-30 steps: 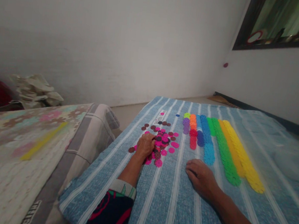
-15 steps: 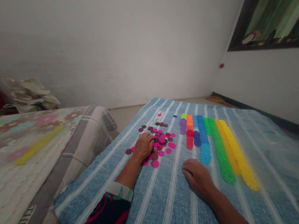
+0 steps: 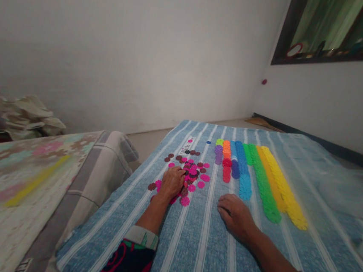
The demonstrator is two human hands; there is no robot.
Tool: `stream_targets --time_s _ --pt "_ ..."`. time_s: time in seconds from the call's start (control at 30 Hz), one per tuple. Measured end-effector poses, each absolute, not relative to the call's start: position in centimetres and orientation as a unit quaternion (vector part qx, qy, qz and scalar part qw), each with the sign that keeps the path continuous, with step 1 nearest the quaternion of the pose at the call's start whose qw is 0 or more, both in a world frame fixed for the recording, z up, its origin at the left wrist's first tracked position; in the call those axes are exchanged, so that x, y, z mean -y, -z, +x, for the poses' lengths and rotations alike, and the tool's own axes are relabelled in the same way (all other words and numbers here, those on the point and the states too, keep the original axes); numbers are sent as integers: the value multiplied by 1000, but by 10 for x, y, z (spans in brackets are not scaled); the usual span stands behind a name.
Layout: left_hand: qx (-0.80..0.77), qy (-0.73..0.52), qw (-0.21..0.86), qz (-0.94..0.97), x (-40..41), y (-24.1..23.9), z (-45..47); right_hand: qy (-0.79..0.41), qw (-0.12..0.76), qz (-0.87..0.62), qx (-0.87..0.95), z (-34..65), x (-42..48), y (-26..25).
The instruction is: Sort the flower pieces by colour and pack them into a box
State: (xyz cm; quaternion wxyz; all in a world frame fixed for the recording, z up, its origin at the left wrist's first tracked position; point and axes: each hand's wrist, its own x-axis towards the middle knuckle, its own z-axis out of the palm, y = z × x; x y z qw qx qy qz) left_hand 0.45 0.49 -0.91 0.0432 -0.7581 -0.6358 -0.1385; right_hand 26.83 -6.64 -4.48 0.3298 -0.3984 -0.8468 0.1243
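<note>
My left hand (image 3: 173, 181) is at a loose pile of flower-shaped plastic discs (image 3: 194, 169), pink, brown and dark ones mixed. Its fingers are curled down into the pile, and whatever they grip is hidden. On the striped cloth to the right of the pile rests my right hand (image 3: 234, 214), fingers folded under; I cannot see inside it. Beyond it lie overlapping rows of discs sorted by colour: a light blue stretch (image 3: 245, 187), a green row (image 3: 264, 187) and a yellow row (image 3: 287, 191). Shorter orange (image 3: 227, 149), red (image 3: 226, 174) and purple (image 3: 218, 154) groups sit farther left.
Blue-and-white striped cloth (image 3: 128, 216) covers the table. A single blue disc (image 3: 208, 142) lies near the far edge. Clear plastic (image 3: 346, 190) is spread at the right. A second covered surface (image 3: 31, 224) stands at the left, with a yellow strip (image 3: 37, 181) on it.
The view has turned slightly, shifting the scene a little to the left. My left hand stays at the pile with its fingers slightly shifted; my right hand remains resting on the cloth.
</note>
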Motion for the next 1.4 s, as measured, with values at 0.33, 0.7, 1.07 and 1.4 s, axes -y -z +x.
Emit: stream_targets --time_s 0.33,0.7,1.07,1.4 --pt "643 142 41 -751 -4 7 5 -129 340 -392 845 267 65 43" --pt "659 136 47 -738 -2 6 5 -123 341 -396 844 267 66 45" --pt "669 153 31 -727 -2 8 4 -128 336 -401 843 267 65 45" --pt "664 176 22 -726 -1 10 2 -122 273 -468 831 258 55 30"
